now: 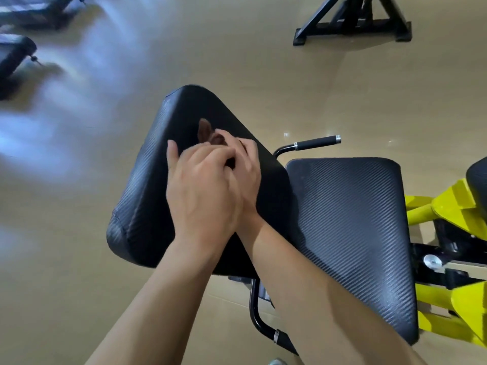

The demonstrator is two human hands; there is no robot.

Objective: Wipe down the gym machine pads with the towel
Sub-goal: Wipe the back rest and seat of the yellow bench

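Right now both hands sit together on top of the black pad (147, 185) on the left. The left hand (203, 191) lies over the right hand (243, 167), and both are curled up tight. A small brown bit (204, 131) pokes out past the fingers, on the far side. I think this is the towel, bunched up small, but most of it is hidden, so I cannot be sure. The right hand seems to hold it and the left hand closes over the top.

Just to the right is a second black pad (353, 233), flatter and wider. The two pads meet along one edge. A black handle (317, 143) sticks out behind them, and a yellow frame (448, 306) shows at the far right. The tan floor (79, 233) is all around.

My guess is that the person is getting the towel ready, or has only just started to rub the left pad. I cannot see any wet or clean marks, so I cannot tell how much is done.

Next, the towel needs to be opened flat and pressed down on the pad. Then it should slide from the far end to the near end, and over the round sides too. After that the right pad needs the same care.
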